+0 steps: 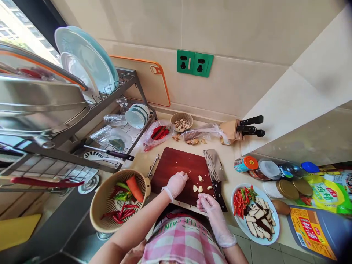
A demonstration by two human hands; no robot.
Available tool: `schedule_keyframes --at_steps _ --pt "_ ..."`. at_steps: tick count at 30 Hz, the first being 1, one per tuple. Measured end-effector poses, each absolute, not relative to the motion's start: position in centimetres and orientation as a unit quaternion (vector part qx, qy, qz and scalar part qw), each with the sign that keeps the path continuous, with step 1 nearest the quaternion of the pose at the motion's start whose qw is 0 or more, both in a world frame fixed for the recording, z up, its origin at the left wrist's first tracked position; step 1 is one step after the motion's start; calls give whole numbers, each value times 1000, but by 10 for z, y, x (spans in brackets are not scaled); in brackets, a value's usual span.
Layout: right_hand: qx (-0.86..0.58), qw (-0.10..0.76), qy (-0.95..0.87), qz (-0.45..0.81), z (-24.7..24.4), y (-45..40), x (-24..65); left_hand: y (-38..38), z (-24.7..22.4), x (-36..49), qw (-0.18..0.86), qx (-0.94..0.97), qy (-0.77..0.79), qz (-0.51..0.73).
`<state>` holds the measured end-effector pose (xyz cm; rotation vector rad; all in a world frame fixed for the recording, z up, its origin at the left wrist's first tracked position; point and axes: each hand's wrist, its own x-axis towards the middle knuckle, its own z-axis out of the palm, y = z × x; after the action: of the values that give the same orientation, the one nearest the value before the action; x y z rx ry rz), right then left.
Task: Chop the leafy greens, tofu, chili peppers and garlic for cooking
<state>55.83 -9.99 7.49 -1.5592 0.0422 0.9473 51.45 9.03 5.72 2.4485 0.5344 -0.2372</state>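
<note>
Both my hands are in clear gloves over a dark red cutting board [178, 161]. My left hand [175, 185] is on the middle of the board, fingers curled together, and whatever they hold is hidden. Near the board's front edge, my right hand [211, 209] has its fingers closed in a pinch, with anything in them too small to name. Just beyond its fingertips lie several peeled garlic cloves [200, 189]. A cleaver [214, 167] rests along the board's right side, its black handle toward me. Small pale bits are scattered over the board.
A basket [93, 209] with a carrot and peppers stands left. On the right is a plate [271, 239] of cut peppers and sliced dark-skinned pieces, beside jars and bottles. Behind are a garlic bowl [189, 116], bagged chillies [159, 132], ginger [192, 141] and a knife block [232, 130].
</note>
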Motion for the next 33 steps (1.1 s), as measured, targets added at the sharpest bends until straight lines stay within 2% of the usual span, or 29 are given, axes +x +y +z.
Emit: schedule_keyframes --at_steps 3,7,9,11,16,21,28,33 --pt "-684 603 -21 410 70 -98 566 83 57 513 489 824 285 -2" --pt "-701 598 -159 355 64 -105 569 60 69 494 799 483 350 73" --pt "-712 567 -274 310 65 -111 567 38 77 479 870 349 336 97" --pt "-704 524 -393 275 71 -119 562 11 85 460 893 280 325 136" --pt "-608 436 -622 230 83 -137 530 -66 96 394 866 218 355 277" --pt "-501 340 -742 287 88 -151 457 -135 107 305 779 169 430 423" --pt "-291 253 -859 337 90 -179 303 -230 117 162 637 83 494 586" --pt "-203 222 -870 389 80 -222 161 -306 101 48 533 2 510 675"
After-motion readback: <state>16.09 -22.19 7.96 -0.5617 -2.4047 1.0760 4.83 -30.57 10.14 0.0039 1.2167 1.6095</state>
